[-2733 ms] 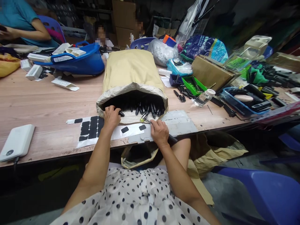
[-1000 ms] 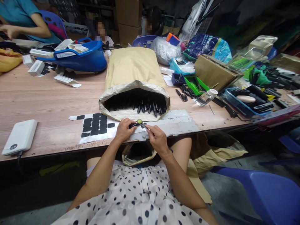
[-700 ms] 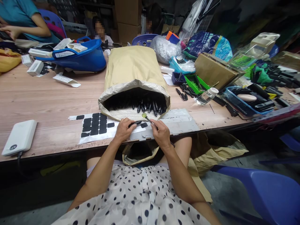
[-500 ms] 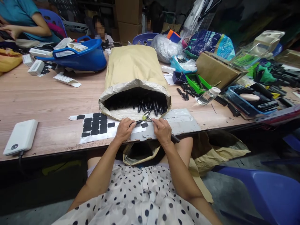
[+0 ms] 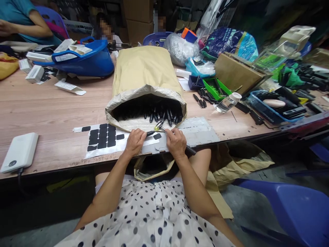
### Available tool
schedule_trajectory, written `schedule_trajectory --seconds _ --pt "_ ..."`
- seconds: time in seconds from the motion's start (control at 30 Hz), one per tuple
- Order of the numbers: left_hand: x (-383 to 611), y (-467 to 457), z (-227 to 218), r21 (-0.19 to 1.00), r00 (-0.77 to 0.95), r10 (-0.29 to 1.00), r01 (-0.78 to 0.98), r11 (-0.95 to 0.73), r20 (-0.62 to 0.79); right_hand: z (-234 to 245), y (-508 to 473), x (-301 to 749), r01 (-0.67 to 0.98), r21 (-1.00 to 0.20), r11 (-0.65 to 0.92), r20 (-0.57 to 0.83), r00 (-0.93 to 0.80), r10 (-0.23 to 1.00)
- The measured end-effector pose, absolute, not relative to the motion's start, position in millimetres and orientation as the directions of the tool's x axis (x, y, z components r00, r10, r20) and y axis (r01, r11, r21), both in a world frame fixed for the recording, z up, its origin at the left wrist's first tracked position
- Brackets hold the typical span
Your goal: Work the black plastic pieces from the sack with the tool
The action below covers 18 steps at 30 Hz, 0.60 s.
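Observation:
My left hand is closed on a small black pen-like part at the table's near edge. My right hand is closed on a thin tool with a black handle; its yellow-green tip meets the black part. Both hands rest on a white backing sheet that carries a black pad. Just beyond them a tan paper sack lies on its side, its mouth holding several black parts.
A sheet of black adhesive pads lies left of my hands, a white power bank farther left. A blue basket, green tray, bottle and boxes crowd the far table. Other people sit at the back left.
My left hand came out of the sack's mouth with a black part and met my right hand at the table edge. The tool's tip now touches the part.

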State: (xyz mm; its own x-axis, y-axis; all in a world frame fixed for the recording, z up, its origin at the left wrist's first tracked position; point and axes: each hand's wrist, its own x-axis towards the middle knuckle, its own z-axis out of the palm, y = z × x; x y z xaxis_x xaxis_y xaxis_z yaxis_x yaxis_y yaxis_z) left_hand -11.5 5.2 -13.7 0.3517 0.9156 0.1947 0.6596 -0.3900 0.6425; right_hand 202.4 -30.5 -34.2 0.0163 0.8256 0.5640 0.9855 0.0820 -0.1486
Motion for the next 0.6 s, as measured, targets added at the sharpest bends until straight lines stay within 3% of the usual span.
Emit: schedule_trajectory --seconds 0.33,0.47,0.6 --pt "-12 6 -12 0.666 0.34 0.909 0.623 -0.41 0.242 -35 -28 201 0.985 -0.152 0.082 0.559 0.017 0.829" --pt "-9 -17 7 0.777 0.403 0.868 0.43 -0.46 0.291 -34 -28 201 0.987 -0.14 0.079 0.554 0.012 0.832" --pt "-3 -57 18 0.92 0.681 0.731 0.259 -0.293 0.042 -33 -29 200 0.988 -0.129 0.08 0.544 0.004 0.839"
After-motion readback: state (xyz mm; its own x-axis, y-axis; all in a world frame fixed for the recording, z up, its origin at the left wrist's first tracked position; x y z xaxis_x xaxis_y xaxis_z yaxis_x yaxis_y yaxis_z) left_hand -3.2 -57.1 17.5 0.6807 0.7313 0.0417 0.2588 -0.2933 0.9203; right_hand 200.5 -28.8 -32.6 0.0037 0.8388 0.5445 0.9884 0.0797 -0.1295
